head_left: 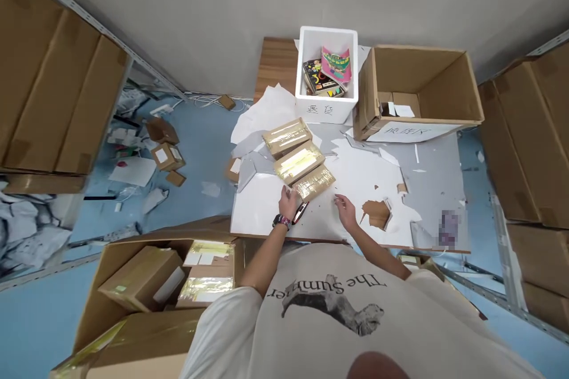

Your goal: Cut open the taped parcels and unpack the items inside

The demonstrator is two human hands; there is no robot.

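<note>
Blue floor (200, 142) ran along both sides of the work area, strewn with paper scraps and small cartons, with a grey wall behind. Flattened cardboard cartons (57, 89) sat on metal shelving at the left, and we saw more at the right. We had one head view, looking down past a printed white T-shirt (320, 320).

On the work table (438, 189), torn white paper (355, 172) covered much of the grey top. At the far edge stood a white foam box (326, 109), marked with handwritten characters and holding books (322, 74). Just beside it was an open cardboard carton (440, 86).

Three kraft parcels (299, 163), banded with yellow tape, lay in a slanting row near the table's front edge. The left hand (288, 202), wearing a dark wristwatch (282, 222), had its fingers curled together at the nearest parcel's lower end; we could not tell whether they clamped it. A slim black-and-red object (300, 212) lay against that hand, its hold also unclear. The right hand (345, 211) was flat and open, its fingers apart, just beside the same parcel without touching it.

Below the table's near edge, an open carton (113, 272) held further parcels.
</note>
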